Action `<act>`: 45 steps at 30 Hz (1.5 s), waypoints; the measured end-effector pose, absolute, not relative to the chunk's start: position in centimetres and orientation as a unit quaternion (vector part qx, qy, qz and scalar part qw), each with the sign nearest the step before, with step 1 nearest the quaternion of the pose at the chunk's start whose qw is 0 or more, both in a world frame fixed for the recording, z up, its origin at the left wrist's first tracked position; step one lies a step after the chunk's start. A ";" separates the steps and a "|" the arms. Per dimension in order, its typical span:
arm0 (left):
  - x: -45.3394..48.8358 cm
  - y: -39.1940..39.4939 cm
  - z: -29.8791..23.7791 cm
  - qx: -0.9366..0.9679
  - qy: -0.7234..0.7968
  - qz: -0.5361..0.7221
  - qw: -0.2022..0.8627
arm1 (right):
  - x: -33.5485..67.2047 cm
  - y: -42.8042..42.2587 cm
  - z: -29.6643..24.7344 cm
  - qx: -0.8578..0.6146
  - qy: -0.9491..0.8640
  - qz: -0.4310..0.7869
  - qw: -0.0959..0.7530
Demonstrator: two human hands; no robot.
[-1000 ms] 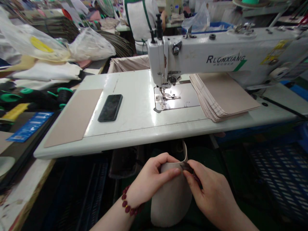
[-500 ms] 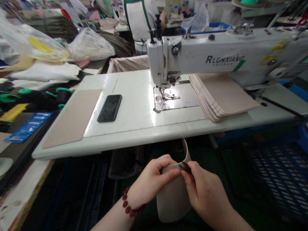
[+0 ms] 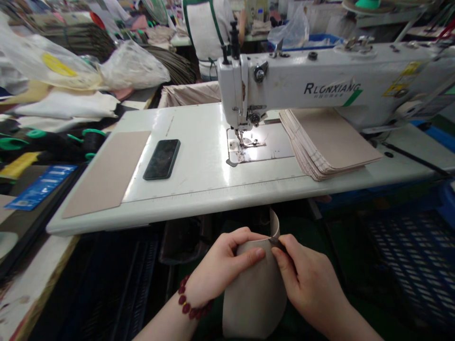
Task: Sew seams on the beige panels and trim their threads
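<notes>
My left hand [image 3: 222,270] and my right hand [image 3: 307,284] are below the table's front edge, both pinched on a curved beige sheet piece [image 3: 254,296]. The left thumb presses on its upper edge. The right fingers also pinch a small dark tool [image 3: 279,244] at that edge; I cannot make out what kind. A red bead bracelet [image 3: 188,305] is on my left wrist. Above stands a white sewing machine [image 3: 320,80], its needle [image 3: 241,137] over the metal plate.
A stack of beige sheets [image 3: 330,142] lies right of the needle, a single beige sheet [image 3: 108,173] at the table's left, a black phone [image 3: 161,158] beside it. Plastic bags [image 3: 131,64] and thread spools [image 3: 92,137] are at left. A person in a white apron [image 3: 206,33] stands behind. A blue crate [image 3: 412,265] is at lower right.
The beige piece has shifted slightly between my hands, dipping and coming back; both hands stay pinched at its upper edge in nearly the same place.
</notes>
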State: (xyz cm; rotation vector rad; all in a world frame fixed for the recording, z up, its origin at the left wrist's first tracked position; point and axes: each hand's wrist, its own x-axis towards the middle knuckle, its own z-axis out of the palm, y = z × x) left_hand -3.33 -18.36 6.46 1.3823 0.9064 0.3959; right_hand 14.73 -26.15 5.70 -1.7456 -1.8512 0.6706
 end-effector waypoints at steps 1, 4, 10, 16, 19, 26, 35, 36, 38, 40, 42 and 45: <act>-3.4 -18.3 6.5 0.603 0.400 0.179 0.667 | 14.8 -26.2 5.8 -0.642 -0.680 0.252 0.249; -3.5 -18.3 6.5 0.570 0.400 0.182 0.694 | 14.9 -26.3 5.8 -0.643 -0.682 0.252 0.242; -3.6 -18.4 6.2 0.530 0.393 0.195 0.726 | 14.8 -26.4 5.7 -0.645 -0.683 0.248 0.238; -3.4 -18.6 6.3 0.512 0.394 0.202 0.736 | 14.8 -26.4 5.9 -0.642 -0.686 0.245 0.240; -3.4 -18.6 6.3 0.513 0.391 0.204 0.736 | 14.9 -26.4 6.0 -0.639 -0.687 0.246 0.243; -3.3 -18.6 6.2 0.498 0.381 0.200 0.753 | 14.4 -26.7 5.6 -0.647 -0.683 0.222 0.256; -3.5 -18.6 6.1 0.529 0.384 0.170 0.737 | 13.7 -26.7 5.0 -0.641 -0.698 0.188 0.257; -3.5 -18.5 6.1 0.542 0.386 0.168 0.727 | 13.7 -26.6 5.0 -0.643 -0.703 0.177 0.248; -3.6 -18.5 6.0 0.554 0.391 0.166 0.716 | 13.6 -26.5 5.1 -0.643 -0.709 0.164 0.240; -3.5 -18.5 5.9 0.551 0.397 0.169 0.715 | 13.7 -26.4 5.1 -0.641 -0.707 0.170 0.246; -3.5 -18.5 5.8 0.539 0.402 0.175 0.720 | 13.8 -26.4 5.2 -0.640 -0.698 0.192 0.258; -3.6 -18.5 5.8 0.524 0.403 0.176 0.730 | 14.2 -26.4 5.3 -0.644 -0.683 0.221 0.264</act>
